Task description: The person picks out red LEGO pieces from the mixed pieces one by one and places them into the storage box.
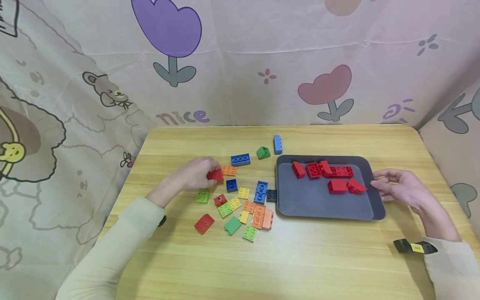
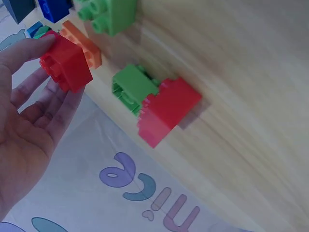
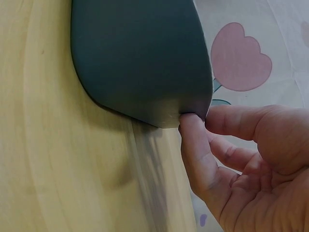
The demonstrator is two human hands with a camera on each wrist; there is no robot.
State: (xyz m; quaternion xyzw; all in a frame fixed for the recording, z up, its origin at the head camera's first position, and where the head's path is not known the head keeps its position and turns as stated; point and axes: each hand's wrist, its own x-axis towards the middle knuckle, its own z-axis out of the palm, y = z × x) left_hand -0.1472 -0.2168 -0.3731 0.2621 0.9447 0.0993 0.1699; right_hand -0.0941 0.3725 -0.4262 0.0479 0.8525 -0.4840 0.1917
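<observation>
My left hand (image 1: 198,173) pinches a red toy brick (image 2: 70,63) between thumb and fingers, over the left part of the table. An orange brick (image 1: 229,170) lies right beside those fingers. In the left wrist view, a red brick (image 2: 169,111) and a green brick (image 2: 135,84) sit close together on the wood. At the right, a dark grey tray (image 1: 318,208) holds several red bricks (image 1: 338,186). My right hand (image 1: 399,187) grips the tray's right end, with thumb and finger at its rim in the right wrist view.
Loose bricks in several colours lie left of the tray, among them a blue brick (image 1: 261,192), a green brick (image 1: 233,225) and a red brick (image 1: 204,224). Farther back are a green sloped brick (image 1: 263,153) and a blue brick (image 1: 278,144). A printed cloth (image 1: 240,91) hangs behind the table.
</observation>
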